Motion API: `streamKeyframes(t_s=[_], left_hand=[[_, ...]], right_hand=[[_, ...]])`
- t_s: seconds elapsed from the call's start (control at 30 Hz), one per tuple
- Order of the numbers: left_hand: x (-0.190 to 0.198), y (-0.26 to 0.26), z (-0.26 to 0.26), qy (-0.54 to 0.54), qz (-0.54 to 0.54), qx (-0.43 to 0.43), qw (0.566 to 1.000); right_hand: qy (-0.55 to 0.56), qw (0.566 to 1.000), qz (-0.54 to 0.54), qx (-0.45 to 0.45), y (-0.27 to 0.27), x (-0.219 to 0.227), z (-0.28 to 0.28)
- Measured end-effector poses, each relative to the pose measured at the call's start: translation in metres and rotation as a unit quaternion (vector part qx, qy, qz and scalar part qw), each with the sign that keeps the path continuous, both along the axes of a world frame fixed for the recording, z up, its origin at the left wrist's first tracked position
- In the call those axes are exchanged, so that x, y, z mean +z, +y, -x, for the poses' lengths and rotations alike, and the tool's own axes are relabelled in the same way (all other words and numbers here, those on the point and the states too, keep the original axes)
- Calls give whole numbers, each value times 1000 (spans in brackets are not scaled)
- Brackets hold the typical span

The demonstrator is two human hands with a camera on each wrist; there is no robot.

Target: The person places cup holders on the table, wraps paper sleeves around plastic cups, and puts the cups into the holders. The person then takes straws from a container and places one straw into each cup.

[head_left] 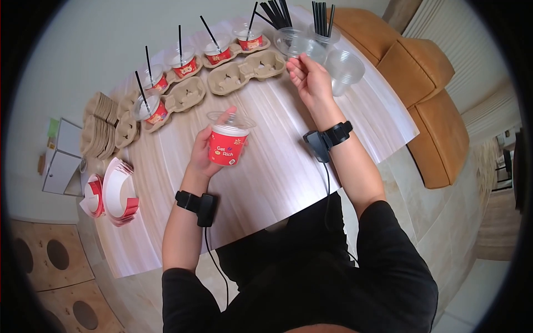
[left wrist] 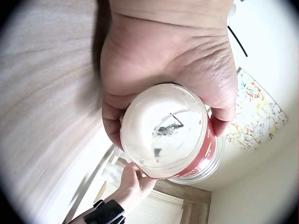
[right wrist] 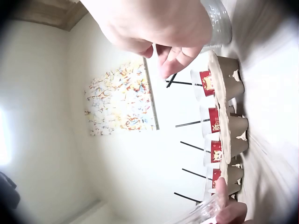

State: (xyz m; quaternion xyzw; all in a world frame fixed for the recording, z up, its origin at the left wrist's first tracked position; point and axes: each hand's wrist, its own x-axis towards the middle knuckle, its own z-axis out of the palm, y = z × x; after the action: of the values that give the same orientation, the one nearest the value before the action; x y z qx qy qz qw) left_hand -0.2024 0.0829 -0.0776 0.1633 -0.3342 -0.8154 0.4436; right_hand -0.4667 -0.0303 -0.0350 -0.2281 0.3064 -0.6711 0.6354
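The left hand (head_left: 206,152) grips a clear cup with a red "Get Rich" sleeve (head_left: 226,149), a clear lid (head_left: 232,120) at its top. In the left wrist view, the cup's round bottom (left wrist: 163,130) faces the camera, with fingers and thumb of the left hand (left wrist: 168,56) around its sides. The right hand (head_left: 313,82) is raised beside the clear cups and lids (head_left: 344,66) at the back right, fingers loosely bent. Nothing shows between the fingers of the right hand (right wrist: 159,32) in the right wrist view.
Several red-sleeved cups with black straws (head_left: 185,65) stand in cardboard carriers (head_left: 225,77) along the back. Stacked carriers (head_left: 99,133) and red-and-white paper sleeves (head_left: 119,191) lie at the left. Black straws (head_left: 321,19) stand upright at the back right; a brown sofa (head_left: 438,122) is beyond the table.
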Motion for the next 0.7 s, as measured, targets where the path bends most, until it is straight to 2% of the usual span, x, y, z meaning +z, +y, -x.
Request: streamKeyframes(t_s=[0.53, 0.7], left_hand=[[2, 1, 2, 4, 2, 13, 1000], [2, 2, 3, -1, -1, 27, 1000]], right_hand=[[-35, 998, -33, -28, -19, -11, 7], [-27, 999, -29, 2, -20, -19, 8]])
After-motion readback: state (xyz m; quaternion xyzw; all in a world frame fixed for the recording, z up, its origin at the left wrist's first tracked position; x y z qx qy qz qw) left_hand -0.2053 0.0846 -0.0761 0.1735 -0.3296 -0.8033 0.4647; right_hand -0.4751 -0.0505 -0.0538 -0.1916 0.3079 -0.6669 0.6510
